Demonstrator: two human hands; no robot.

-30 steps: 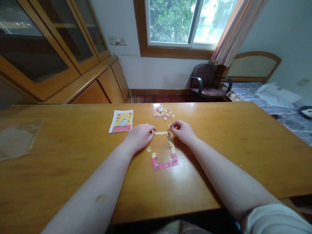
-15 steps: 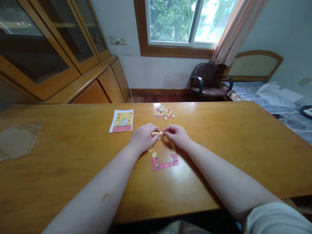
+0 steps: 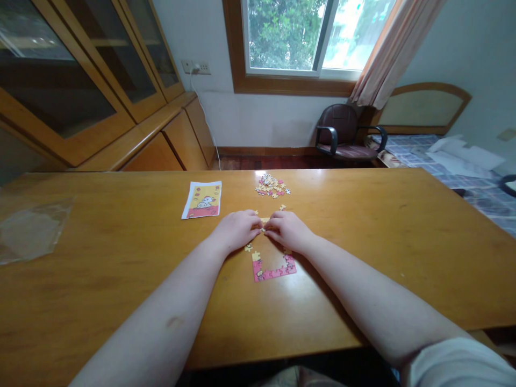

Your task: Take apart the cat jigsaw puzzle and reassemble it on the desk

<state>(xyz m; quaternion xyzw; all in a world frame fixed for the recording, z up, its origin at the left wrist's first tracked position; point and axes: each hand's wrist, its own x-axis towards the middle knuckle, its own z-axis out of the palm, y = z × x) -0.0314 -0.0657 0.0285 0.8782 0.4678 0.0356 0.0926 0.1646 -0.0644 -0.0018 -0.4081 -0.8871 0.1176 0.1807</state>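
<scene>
Puzzle border (image 3: 274, 270) sits centre frame; your left hand (image 3: 237, 231) and right hand (image 3: 288, 231), apart a second ago, now meet over its top strip, fingers curled, pinching or pressing, can't tell.

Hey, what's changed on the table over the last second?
The right hand slid left from the far right corner of the frame, and the left hand edged right; their fingertips now meet over its far edge. Whether either is gripping anything is unclear. The pile, picture and bag stayed put.
</scene>
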